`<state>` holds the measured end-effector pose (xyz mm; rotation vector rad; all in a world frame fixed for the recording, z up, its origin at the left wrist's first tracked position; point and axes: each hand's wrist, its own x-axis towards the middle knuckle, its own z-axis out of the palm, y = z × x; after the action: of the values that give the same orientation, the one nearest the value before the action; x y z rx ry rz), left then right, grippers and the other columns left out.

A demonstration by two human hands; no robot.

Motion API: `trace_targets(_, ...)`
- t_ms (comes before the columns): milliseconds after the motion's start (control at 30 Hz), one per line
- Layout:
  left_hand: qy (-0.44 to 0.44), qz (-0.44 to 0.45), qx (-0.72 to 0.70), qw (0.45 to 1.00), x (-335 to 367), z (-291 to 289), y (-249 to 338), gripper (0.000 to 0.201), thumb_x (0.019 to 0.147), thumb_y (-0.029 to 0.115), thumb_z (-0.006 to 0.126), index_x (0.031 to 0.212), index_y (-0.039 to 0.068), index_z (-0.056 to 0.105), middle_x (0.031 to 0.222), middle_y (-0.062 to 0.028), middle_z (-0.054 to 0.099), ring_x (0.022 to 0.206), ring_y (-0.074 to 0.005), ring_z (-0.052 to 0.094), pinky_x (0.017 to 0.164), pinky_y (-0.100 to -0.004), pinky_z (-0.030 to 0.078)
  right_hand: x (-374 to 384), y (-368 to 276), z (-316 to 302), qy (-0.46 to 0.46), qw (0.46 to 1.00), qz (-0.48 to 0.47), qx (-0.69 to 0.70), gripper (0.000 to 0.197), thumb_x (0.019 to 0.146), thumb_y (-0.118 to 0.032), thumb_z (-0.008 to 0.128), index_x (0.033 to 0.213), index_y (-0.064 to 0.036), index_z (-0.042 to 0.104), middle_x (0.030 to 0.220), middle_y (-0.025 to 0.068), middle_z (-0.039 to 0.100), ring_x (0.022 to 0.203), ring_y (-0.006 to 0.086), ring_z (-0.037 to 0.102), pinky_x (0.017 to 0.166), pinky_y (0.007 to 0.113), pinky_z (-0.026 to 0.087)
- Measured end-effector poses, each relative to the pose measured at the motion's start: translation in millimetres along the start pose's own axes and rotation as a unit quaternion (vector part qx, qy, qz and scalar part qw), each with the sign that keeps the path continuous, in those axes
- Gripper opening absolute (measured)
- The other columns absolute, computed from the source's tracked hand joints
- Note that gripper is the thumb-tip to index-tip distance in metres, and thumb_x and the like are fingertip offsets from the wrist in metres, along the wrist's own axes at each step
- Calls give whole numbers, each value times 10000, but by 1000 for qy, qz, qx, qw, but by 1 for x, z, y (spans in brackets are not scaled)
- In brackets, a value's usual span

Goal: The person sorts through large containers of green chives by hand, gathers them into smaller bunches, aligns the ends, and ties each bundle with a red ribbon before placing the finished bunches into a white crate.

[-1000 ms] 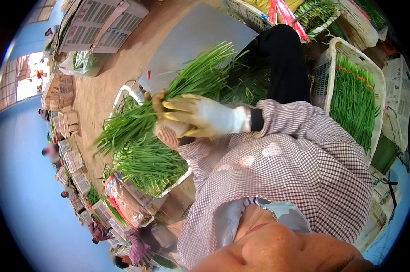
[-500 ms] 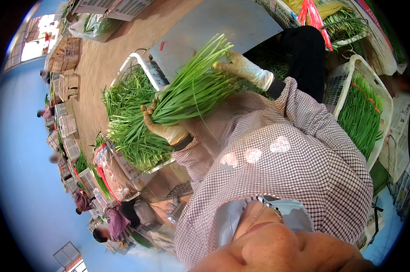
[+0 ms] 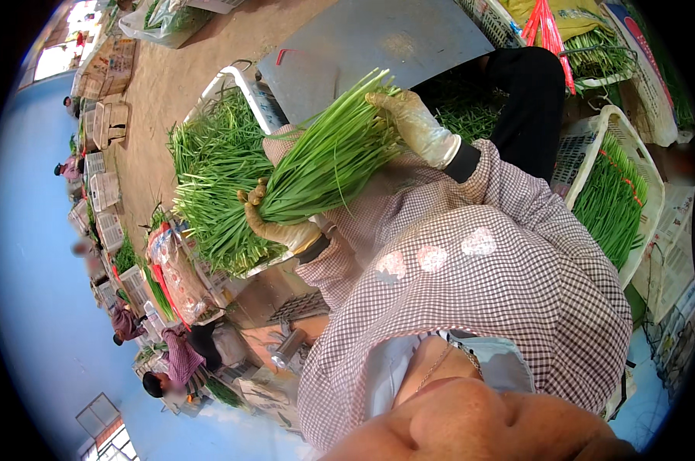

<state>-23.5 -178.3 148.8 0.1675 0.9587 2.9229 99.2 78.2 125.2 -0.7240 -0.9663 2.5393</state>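
A thick bundle of long green garlic chives point(image 3: 324, 157) lies across my lap, its pale cut ends at the upper right. My left hand point(image 3: 278, 227), in a soiled glove, is closed round the lower left part of the bundle. At the other end my right hand point(image 3: 420, 127), gloved too, grips the bundle near the cut ends, thumb and fingers partly behind the stalks. A white crate point(image 3: 249, 86) heaped with loose chives point(image 3: 217, 180) stands just left of the bundle. Beyond the hands is a grey metal board point(image 3: 363, 46).
To my right stands a white crate point(image 3: 649, 207) of chives tied with a red band. A red plastic strip point(image 3: 543, 34) hangs by another crate point(image 3: 601, 65) at the upper right. Far left, several people sit among crates along a blue wall point(image 3: 32, 230).
My right hand has come in against the bundle's cut ends, its fingers now closer round the stalks. My left hand keeps its hold. The whole view has shifted slightly.
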Motion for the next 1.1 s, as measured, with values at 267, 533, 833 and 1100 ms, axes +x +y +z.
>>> trace_targets(267,-1,23,6,1000,-6,7,2,332,933,179,671,1245,71,631,885,-12,670,945,-200,651,1070,-462,499,4,1,-9,17,995,-91,34,236,993,-182,666,1131,6,699,1130,88,723,984,165,672,892,330,552)
trace_targets(533,73,50,-45,995,-1,-12,28,357,909,135,654,1251,44,608,876,-37,678,962,-245,660,1071,-438,489,12,-71,-84,8,979,-169,114,270,1061,-238,573,1140,-2,674,1216,128,707,808,110,594,779,240,509)
trace_targets(833,28,26,-47,998,4,-10,13,318,903,164,674,1199,60,622,875,-27,667,944,-237,657,1040,-428,506,-11,-13,12,-125,981,-59,-136,332,997,-324,712,1132,-27,653,814,-42,616,672,35,510,600,198,442)
trace_targets(1100,8,23,-24,999,6,-16,12,350,895,172,696,1222,58,642,887,-23,683,981,-223,664,1071,-471,500,-14,-9,12,-10,997,-42,-63,292,953,-290,773,1079,-35,704,865,-2,673,634,37,520,594,201,457)
